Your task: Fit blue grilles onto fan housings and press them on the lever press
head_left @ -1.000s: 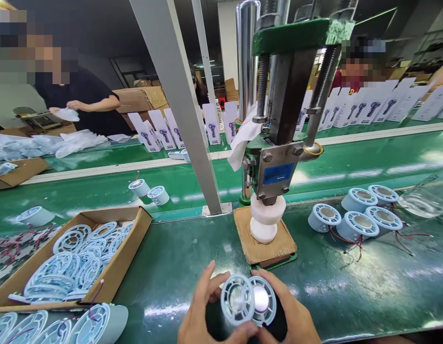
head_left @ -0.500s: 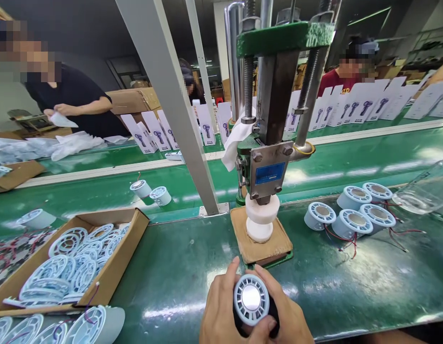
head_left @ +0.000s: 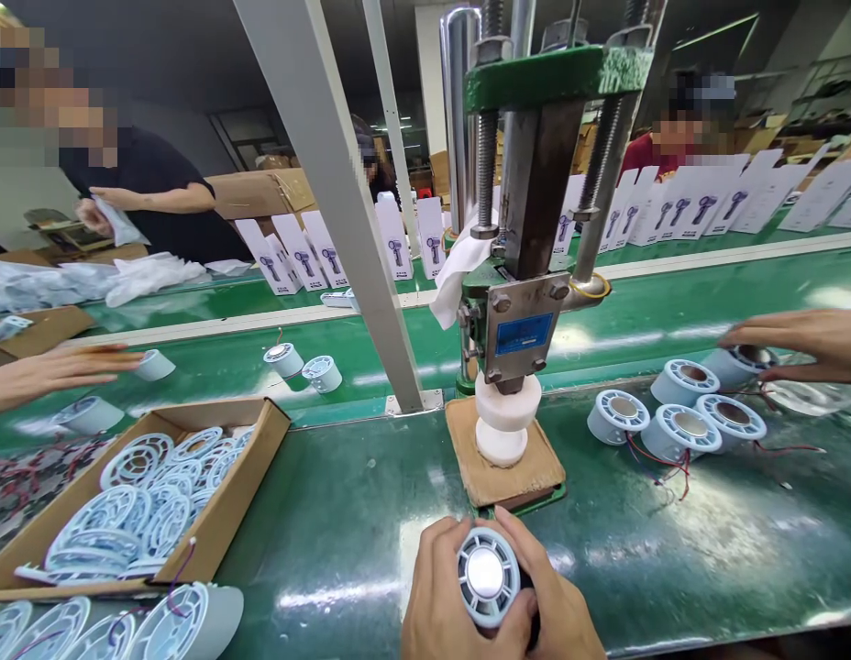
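Housing (head_left: pixel 489 577) sits before press (head_left: pixel 536 220), apart from it. Left hand (head_left: pixel 436 587) and right hand (head_left: pixel 559 600) curl round it, pinching opposite sides. Judgement: uneven finger pressure could skew its rim (head_left: pixel 484 533); slack grip, a drop; stray fingertip, smudged disc (head_left: pixel 485 573).

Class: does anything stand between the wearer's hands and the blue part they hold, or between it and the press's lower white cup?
Nothing visible separates the left hand or right hand from the blue part; both hold it. No loose object shows between it and the lower white cup, but the upper white block hangs over that cup.
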The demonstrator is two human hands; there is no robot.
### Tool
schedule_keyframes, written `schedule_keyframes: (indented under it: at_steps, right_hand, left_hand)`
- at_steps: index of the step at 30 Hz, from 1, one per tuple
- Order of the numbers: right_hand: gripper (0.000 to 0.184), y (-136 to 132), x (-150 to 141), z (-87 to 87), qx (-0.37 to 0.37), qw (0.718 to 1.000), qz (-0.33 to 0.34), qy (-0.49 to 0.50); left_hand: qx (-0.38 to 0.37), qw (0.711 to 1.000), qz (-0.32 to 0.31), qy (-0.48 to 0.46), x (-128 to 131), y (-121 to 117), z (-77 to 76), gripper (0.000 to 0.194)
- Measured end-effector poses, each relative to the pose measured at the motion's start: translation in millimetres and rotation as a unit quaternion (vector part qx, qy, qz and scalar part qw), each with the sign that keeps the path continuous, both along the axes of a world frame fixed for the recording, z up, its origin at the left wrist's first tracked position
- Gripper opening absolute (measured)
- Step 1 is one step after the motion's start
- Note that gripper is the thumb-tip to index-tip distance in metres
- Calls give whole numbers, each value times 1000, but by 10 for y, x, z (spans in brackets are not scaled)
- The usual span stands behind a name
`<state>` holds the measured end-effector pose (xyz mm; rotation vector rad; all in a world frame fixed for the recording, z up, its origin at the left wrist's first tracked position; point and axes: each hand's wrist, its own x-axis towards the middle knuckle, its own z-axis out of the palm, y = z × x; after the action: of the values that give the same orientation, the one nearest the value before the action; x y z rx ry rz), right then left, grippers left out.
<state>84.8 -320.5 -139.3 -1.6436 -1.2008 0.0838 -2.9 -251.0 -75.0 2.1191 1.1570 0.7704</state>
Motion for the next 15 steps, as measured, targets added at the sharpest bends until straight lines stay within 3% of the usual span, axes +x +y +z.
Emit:
schedule_keyframes:
  at_steps: [4, 8, 15]
  right_hand:
    - [70, -11, 2, 69, -2, 1000, -4, -18]
    - [77, -21, 8, 154, -14, 999, -14, -29]
    - [68, 24, 49, 41, 16, 993, 23, -111]
  left_hand:
    - [-36, 998, -51, -24, -22, 59, 41, 48]
    - [-69, 996, -55, -15, -48, 87, 42, 51]
    - [17, 997, -72, -28, -116, 20, -235, 51]
